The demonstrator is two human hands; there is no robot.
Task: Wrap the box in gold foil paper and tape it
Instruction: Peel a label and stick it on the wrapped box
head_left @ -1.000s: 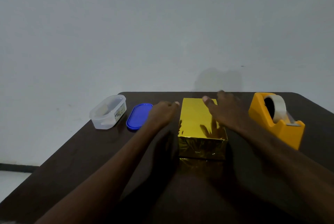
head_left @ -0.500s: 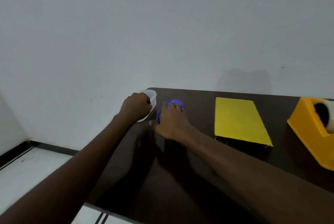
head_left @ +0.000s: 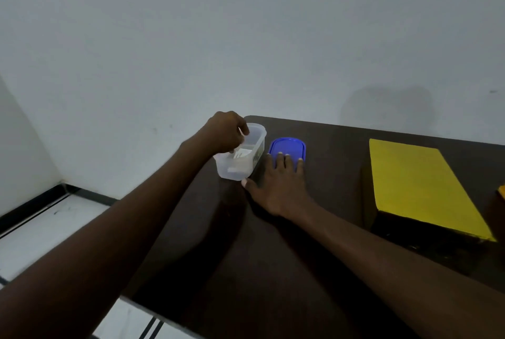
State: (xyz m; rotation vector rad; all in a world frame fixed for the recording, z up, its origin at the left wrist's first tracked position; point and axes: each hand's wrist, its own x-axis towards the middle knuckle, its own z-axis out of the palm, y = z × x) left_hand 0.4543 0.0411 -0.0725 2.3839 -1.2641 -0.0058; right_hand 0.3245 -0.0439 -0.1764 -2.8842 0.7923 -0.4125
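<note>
Item, gold-wrapped box: stands on the dark table at your right, its foil top facing up, well apart from both of your hands. Item, clear plastic container: open, near the far left corner of the table, pale contents inside that are too blurred to identify. Your left hand hangs over its rim with fingers curled down into it; whether they pinch anything cannot be told. Item, blue lid: lies flat just beside the container on its right. Your right hand rests palm down with straight, relaxed fingers, the fingertips on the lid's near edge and the thumb spread toward the container's near end. Item, orange object: only a sliver shows at the right edge.
</note>
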